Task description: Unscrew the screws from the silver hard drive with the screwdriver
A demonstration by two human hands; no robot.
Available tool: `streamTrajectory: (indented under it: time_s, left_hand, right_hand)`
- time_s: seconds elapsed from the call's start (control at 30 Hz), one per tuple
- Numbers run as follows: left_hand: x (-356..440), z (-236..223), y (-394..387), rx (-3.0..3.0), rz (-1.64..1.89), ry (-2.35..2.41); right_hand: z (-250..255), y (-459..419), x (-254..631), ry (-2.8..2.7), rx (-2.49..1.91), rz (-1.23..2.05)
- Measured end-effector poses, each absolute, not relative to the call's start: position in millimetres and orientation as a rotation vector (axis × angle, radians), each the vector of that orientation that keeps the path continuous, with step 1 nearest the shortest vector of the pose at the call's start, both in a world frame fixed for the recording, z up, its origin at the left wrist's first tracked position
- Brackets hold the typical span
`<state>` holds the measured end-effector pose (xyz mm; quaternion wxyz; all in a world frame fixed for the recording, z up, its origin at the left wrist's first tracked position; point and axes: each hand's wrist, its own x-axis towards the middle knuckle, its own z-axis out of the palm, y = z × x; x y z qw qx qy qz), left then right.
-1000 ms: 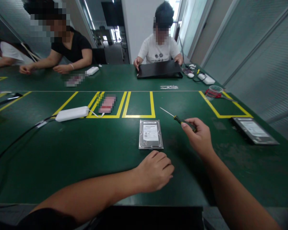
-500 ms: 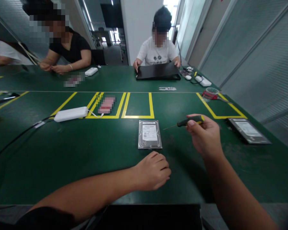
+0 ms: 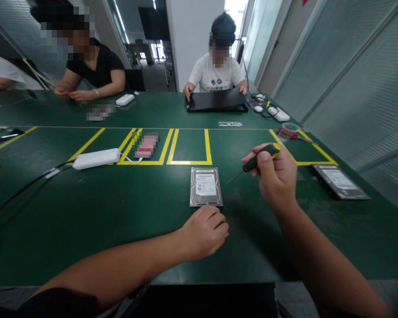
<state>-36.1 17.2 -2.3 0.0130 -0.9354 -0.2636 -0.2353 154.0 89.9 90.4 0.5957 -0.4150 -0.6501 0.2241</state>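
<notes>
My right hand (image 3: 277,176) grips a screwdriver (image 3: 257,160) with a dark green and yellow handle. Its thin shaft slants down and left, and the tip hangs just right of a hard drive (image 3: 206,187). That drive lies flat on the green table, its white label facing up. Close to the drive's near edge is my left hand (image 3: 206,232), its fingers curled in; what they hold, if anything, is hidden. A second hard drive (image 3: 341,181) lies on the table to the right, beyond my right hand.
Yellow tape (image 3: 189,163) marks boxes on the table. A white power adapter (image 3: 96,158) with a black cable lies left, near a pink-screened phone (image 3: 147,145). A clear cup (image 3: 290,129) with red-handled tools stands back right. Opposite, a person holds a black panel (image 3: 217,100); others sit left.
My right hand has turned the screwdriver so that its shaft points down toward the drive's right side. My left hand has shifted slightly left and closer to the drive.
</notes>
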Motion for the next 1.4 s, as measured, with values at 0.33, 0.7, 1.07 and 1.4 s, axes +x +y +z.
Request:
streamTrajectory:
  time_s: [0.33, 0.7, 1.07, 1.4]
  left_hand:
    - [-42.8, -2.9, 24.4, -2.735, -0.96, -0.857]
    - [-44.8, -4.2, 29.1, -2.728, -0.831, -0.946]
    - [-44.8, -6.0, 29.9, -2.758, -0.77, -0.965]
    - [-44.5, -5.4, 30.7, -2.777, -0.734, -0.977]
  right_hand:
    - [58.3, 80.9, 154.6, -1.655, -0.972, 0.453]
    - [44.3, 79.0, 153.0, -1.797, -1.032, 0.389]
    - [40.1, 80.5, 152.4, -1.849, -1.055, 0.401]
    - [37.2, 80.6, 153.0, -1.84, -1.063, 0.419]
